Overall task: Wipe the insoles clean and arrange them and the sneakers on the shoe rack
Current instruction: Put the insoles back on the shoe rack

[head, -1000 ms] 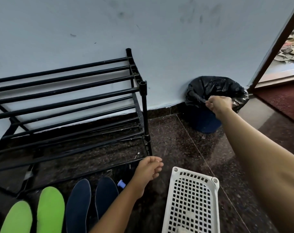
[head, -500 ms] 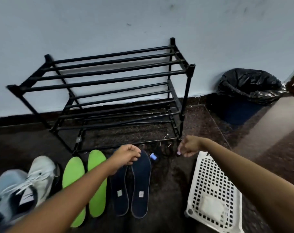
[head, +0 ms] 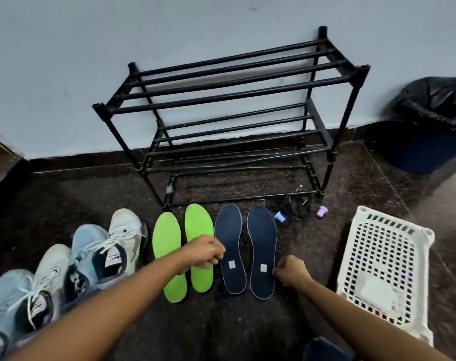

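Floor [head: 91, 194]: rack [head: 229, 95], sneakers [head: 73, 261], green insoles [head: 169, 246], navy insoles [head: 262, 241], white basket [head: 353, 246].

Rack [head: 234, 100] front open between its posts. On the floor [head: 91, 194] just before it: row of insoles [head: 262, 246], cable tangle [head: 292, 208] by the right post. Sneakers [head: 117, 246] crowd the left. Basket [head: 386, 269] on the right; bare floor strip between it and the insoles. Bin [head: 430, 126] stands right of the rack.

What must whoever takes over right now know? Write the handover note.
Left hand: fingers curled at the edge of the left navy insole; grip unclear.
Right hand: curled at the edge of the right navy insole; grip unclear.
Two green insoles lie left of those, four sneakers further left, all on the floor near the shoe rack.
Done: nothing on the rack yet; wiping cannot be judged.
Left: wipe if needed, then rack insoles and sneakers.
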A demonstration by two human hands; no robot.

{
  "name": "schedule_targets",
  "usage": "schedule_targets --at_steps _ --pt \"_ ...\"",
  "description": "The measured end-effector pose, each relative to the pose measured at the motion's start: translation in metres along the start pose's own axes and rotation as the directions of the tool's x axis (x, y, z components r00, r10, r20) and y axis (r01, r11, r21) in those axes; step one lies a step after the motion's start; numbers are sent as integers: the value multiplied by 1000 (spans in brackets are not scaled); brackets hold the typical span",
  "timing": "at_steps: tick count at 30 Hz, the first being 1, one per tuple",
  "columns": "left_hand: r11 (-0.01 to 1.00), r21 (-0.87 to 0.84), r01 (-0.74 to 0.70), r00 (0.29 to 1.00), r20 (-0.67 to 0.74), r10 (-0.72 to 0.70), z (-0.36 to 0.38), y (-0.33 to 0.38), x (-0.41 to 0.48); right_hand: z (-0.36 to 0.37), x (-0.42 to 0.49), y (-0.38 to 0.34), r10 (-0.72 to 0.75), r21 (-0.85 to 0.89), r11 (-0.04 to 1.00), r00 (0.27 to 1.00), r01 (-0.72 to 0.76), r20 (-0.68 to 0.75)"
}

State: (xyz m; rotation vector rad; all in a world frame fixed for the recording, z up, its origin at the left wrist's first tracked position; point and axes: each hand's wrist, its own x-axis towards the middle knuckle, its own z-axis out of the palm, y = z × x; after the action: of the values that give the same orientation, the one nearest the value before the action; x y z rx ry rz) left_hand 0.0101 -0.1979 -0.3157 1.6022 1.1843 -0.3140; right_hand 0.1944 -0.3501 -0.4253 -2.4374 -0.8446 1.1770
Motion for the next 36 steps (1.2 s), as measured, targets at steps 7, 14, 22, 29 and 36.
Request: schedule_targets --at_steps 7,14,22,29,36 --pt "958 -232 167 981 -55 -184 50 -74 42 24 20 14 76 33 997 996 -75 -35" --pt "938 -313 149 986 -28 -166 63 -84 65 31 26 2 122 132 986 985 -106 -125" --pt "881 -466 78 993 -43 -110 67 -83 79 38 24 -2 115 340 937 990 -79 -86" --pt "934 -348 -83 990 -134 38 64 -73 57 25 8 -1 -9 466 882 993 65 -122" --pt "917 -270 -293 952 -175 252 44 -56 11 6 -22 0 -183 431 865 961 258 -208"
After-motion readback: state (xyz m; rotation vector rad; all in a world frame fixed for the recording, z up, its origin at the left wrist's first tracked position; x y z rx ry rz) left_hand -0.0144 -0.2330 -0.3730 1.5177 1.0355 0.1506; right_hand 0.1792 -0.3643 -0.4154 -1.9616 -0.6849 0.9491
